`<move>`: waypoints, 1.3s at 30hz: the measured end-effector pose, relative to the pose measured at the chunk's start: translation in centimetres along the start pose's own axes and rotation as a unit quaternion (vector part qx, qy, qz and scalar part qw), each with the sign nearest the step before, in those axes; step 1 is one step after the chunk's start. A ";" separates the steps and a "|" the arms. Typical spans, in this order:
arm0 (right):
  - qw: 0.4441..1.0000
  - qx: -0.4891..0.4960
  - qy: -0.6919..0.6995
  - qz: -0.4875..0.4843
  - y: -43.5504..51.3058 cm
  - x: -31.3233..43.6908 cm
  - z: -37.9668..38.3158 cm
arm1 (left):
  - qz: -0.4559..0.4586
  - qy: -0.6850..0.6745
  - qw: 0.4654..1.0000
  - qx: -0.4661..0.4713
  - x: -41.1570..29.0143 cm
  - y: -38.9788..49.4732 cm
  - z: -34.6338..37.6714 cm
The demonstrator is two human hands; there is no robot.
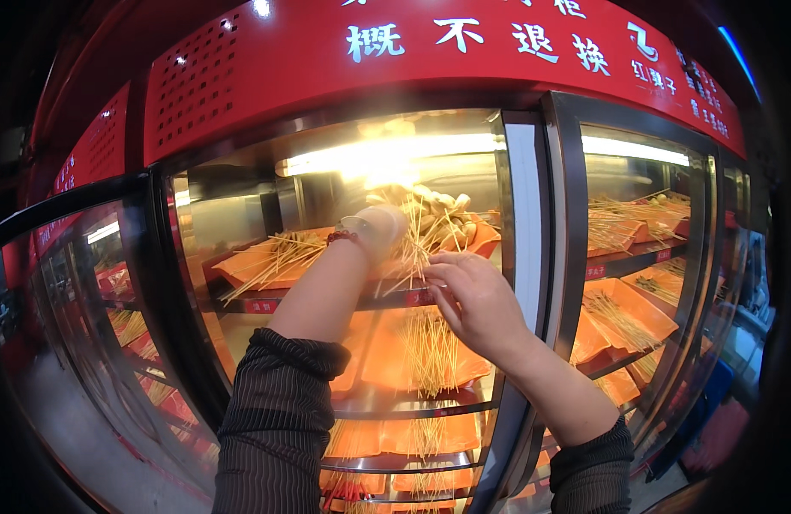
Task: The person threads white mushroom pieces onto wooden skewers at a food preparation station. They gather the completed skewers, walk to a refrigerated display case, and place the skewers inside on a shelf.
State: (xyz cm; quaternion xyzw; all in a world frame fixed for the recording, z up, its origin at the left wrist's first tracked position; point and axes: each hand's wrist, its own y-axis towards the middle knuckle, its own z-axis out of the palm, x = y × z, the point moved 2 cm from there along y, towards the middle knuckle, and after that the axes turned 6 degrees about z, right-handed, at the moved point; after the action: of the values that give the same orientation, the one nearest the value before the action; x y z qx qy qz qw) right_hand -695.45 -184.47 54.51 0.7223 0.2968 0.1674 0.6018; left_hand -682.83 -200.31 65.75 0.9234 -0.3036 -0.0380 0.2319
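Observation:
My left hand (pixel 386 225), blurred, reaches through the open cabinet front beside a heap of skewered pale food pieces (pixel 444 215). A red bead bracelet (pixel 342 237) and a clear bangle circle that wrist. What the left fingers hold is hidden by blur and glare. Bamboo skewers (pixel 416 241) fan down from the heap towards the shelf's front edge. At their lower ends is my right hand (pixel 476 299), thumb and fingertips together on the sticks. The heap rests in an orange tray (pixel 485 238) on the upper shelf.
Left of the heap lies another orange tray (pixel 241 265) of skewers. Lower shelves carry more skewer trays (pixel 382 360). A metal door frame (pixel 527 225) stands right of the opening, and a dark-framed glass door (pixel 68 212) lies left. Overhead hangs a red sign panel (pixel 421 70) bearing writing.

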 end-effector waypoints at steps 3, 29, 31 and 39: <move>0.999 -0.020 0.019 0.046 1.1 -0.5 -1.1 | -0.015 0.020 0.999 -0.021 -0.7 -1.6 -2.1; 0.944 0.187 -0.270 0.032 17.7 6.0 8.8 | 0.089 -0.585 0.788 -0.169 6.0 -29.3 10.4; 0.954 0.184 -0.235 0.016 18.2 5.9 9.8 | 0.108 -0.558 0.811 -0.143 6.7 -30.0 11.0; 0.785 0.385 -0.459 0.159 16.8 2.7 15.4 | 0.236 -0.602 0.759 -0.068 7.3 -32.6 14.4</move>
State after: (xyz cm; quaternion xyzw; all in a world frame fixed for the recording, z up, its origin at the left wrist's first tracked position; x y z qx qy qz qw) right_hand -680.31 -196.29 67.04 0.9224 -0.0937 -0.2193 0.3037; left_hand -662.21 -187.29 38.71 0.5909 -0.5859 -0.5507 0.0646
